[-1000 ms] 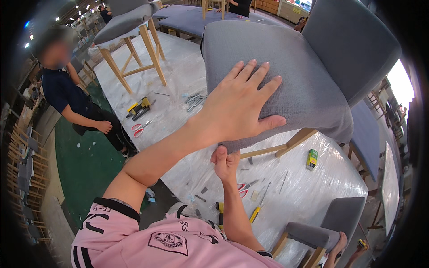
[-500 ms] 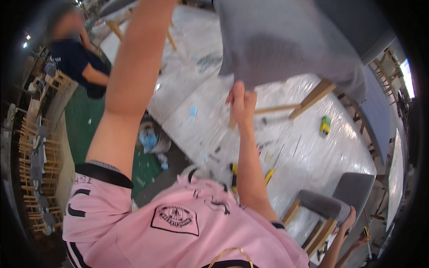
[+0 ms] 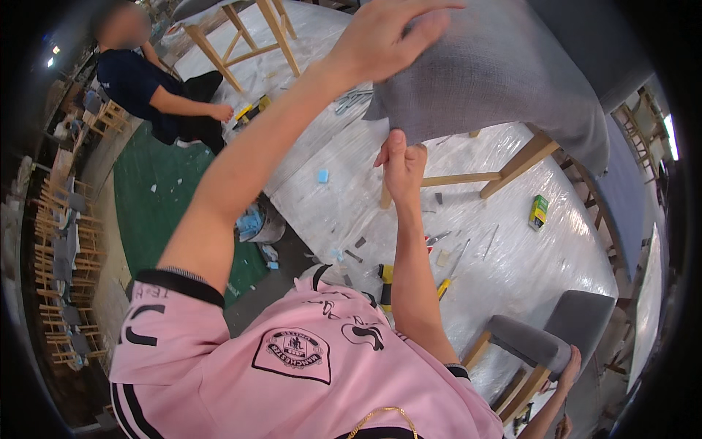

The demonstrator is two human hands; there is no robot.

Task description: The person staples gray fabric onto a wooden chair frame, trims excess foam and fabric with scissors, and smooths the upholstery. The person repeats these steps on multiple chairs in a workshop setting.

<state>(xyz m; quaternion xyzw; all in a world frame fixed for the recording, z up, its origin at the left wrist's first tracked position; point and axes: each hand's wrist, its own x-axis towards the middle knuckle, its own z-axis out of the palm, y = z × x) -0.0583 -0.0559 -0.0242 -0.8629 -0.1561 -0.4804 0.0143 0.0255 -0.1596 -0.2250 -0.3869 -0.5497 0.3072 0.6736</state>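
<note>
With the gray chair (image 3: 523, 88) on the desk (image 3: 504, 252), I pinch its cloth (image 3: 468, 91) at the near corner with my right hand (image 3: 404, 168), seemingly for tension, my left hand (image 3: 376, 40) spread at the chair's left edge.

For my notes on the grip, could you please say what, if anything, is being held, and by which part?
The right hand grips the grey seat cover by its lower near corner; the left hand is open, holding nothing.

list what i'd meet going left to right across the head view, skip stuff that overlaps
Rows of chairs → bucket → small blue scrap → right hand → yellow-handled tool → green-and-yellow box → blue-covered table
</note>
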